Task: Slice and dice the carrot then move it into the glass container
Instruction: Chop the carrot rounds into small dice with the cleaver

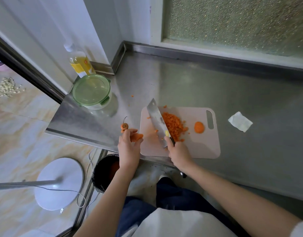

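A pale cutting board (198, 146) lies on the steel counter with a heap of diced carrot (173, 124) in its middle and one round carrot slice (199, 127) to the right. My right hand (179, 153) grips the handle of a cleaver (156, 119), whose blade lies along the left side of the heap. My left hand (128, 147) holds a carrot piece (136, 136) just off the board's left edge. A carrot tip with its root end (124, 126) sits on the counter beside it. The glass container (92, 92) stands at the back left with its green lid on.
An oil bottle (79, 63) stands behind the container. A folded white paper towel (240, 121) lies right of the board. Small carrot bits (132, 96) dot the steel counter (232, 86). Below the counter edge sit a dark bin (105, 173) and a fan base (59, 183).
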A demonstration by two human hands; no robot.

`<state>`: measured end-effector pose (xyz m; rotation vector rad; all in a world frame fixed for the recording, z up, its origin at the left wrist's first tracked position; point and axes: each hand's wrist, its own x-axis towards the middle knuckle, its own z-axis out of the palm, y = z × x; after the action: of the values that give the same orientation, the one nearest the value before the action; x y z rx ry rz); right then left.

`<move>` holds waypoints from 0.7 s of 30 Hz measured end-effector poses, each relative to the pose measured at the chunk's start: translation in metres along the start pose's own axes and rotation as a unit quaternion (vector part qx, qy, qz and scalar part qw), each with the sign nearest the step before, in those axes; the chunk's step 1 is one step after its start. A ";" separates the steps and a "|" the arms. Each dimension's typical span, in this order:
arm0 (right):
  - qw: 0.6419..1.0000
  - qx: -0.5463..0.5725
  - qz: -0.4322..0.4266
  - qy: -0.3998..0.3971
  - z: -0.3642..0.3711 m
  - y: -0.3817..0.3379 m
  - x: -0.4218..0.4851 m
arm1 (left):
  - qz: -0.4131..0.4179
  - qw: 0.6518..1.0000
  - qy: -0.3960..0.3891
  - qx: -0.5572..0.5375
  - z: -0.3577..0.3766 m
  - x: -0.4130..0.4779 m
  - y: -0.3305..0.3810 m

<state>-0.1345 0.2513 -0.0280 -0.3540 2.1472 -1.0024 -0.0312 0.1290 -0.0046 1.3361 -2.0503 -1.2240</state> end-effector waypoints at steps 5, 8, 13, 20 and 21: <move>1.000 -0.004 0.000 0.018 -0.010 0.002 0.002 | -0.039 0.998 -0.053 -0.006 0.018 0.002 0.011; 1.000 -0.006 -0.005 0.008 -0.012 0.002 0.000 | -0.043 0.995 -0.088 -0.003 0.032 0.007 0.015; 0.999 -0.027 -0.041 -0.005 -0.016 0.003 -0.008 | -0.060 0.990 -0.128 0.030 0.045 0.012 0.017; 0.997 -0.062 -0.046 -0.011 -0.016 -0.002 -0.009 | -0.052 0.990 -0.116 0.060 0.046 0.006 0.011; 0.997 -0.061 -0.045 -0.012 -0.016 -0.003 -0.010 | -0.058 0.990 -0.119 0.051 0.044 0.005 0.012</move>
<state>-0.1392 0.2625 -0.0139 -0.5237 2.1926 -0.9142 -0.0715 0.1462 -0.0191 1.4339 -2.2534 -1.4062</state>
